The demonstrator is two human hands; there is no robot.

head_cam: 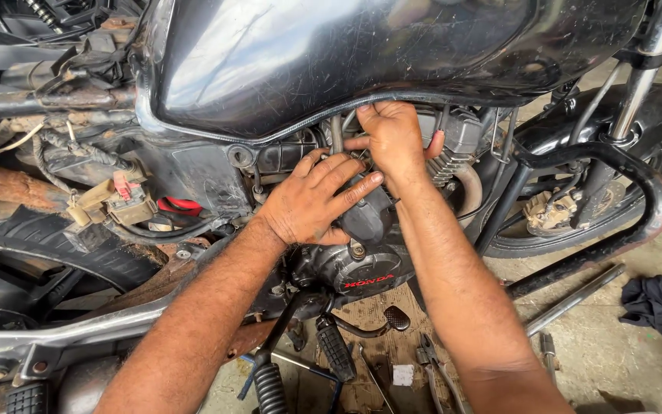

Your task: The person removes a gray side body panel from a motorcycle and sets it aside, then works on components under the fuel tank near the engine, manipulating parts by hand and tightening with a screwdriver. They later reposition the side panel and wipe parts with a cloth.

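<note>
— Where are you in the job right now?

— Both your hands are deep in the engine, just under the lower edge of the black fuel tank. Your left hand lies flat on the black part beside the engine, fingers spread and released, steadying rather than gripping. Your right hand, at 1 o'clock from the left, is curled tight around something small up by the hose.

— What does the next move need?

— I judge you're fitting or loosening a connection there, so it calls for a careful pull or twist in a tight gap.

— What can't you make out?

— What the right fingers pinch is hidden behind the knuckles; I cannot tell if it is a clip or a cable. The pliers lie on the floor at 6 o'clock, the rag at 4 o'clock.
</note>
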